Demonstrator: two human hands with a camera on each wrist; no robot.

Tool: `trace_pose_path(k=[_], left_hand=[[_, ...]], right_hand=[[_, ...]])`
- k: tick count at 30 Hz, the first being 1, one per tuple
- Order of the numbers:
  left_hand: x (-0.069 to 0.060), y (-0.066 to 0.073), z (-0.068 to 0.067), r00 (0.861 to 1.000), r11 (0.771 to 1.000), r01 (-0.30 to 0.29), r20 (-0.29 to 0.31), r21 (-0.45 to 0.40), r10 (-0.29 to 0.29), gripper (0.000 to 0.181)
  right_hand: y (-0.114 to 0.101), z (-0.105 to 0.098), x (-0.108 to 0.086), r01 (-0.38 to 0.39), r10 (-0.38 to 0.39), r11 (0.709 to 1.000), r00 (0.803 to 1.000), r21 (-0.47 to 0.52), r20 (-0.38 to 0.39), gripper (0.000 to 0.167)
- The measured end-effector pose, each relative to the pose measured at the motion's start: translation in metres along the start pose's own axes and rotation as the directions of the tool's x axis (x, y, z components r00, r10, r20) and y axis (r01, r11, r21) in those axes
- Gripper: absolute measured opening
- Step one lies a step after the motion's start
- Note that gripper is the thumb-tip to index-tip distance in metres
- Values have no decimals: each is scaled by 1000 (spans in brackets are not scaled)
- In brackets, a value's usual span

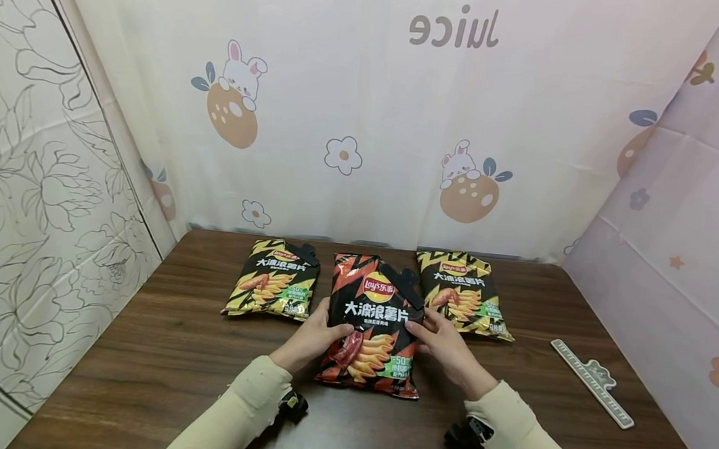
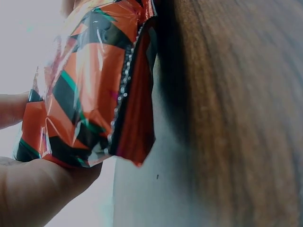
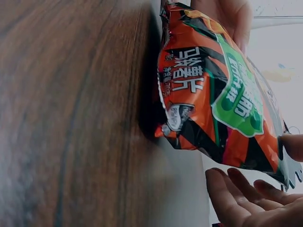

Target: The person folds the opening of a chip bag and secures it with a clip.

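Note:
A red and black bag of potato chips (image 1: 368,350) is held between both hands, just above the table. My left hand (image 1: 313,336) grips its left side, thumb on the front and the other fingers mostly hidden behind. On the right side my right hand (image 1: 447,344) holds the edge with the thumb in front; in the right wrist view its fingers (image 3: 236,191) lie behind the bag. A black bag clip (image 1: 402,284) sits across the bag's upper right corner. The bag's lower sealed edge (image 2: 124,90) shows close to the tabletop in the left wrist view.
Behind it lie two yellow and black chip bags, a left bag (image 1: 273,284) with a black clip (image 1: 304,253) at its corner and a right bag (image 1: 468,294). A pale green and white clip (image 1: 592,382) rests on the wooden table (image 1: 164,350) at right. Curtains (image 1: 366,103) stand behind.

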State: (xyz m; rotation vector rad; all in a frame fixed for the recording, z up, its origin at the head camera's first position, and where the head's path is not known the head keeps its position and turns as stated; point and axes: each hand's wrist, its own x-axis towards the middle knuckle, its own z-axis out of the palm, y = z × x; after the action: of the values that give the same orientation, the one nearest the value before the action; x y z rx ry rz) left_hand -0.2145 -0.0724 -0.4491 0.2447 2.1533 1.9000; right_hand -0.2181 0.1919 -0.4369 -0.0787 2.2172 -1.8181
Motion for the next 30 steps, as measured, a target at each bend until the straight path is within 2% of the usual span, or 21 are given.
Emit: trace_pose_path(k=[9,16,23,30], left_hand=[[5,-1,-1,1000,1000,10,-17,2,-10,64],[9,1,-2,998,999,22,-60,39,-19,68],[14,1,-3,997,999,22,-80,23,-20,68],[21,1,-4,994,999,23,-105,42,-18,70]], right_hand=[[0,2,3,16,-16,999,1000,48,10,61],[-1,4,7,27,-25,998,999,57,-24,58],[-1,5,13,20,-17,999,998,44,-60,57],[0,5,22,9,-4,999,996,50,-90,57]])
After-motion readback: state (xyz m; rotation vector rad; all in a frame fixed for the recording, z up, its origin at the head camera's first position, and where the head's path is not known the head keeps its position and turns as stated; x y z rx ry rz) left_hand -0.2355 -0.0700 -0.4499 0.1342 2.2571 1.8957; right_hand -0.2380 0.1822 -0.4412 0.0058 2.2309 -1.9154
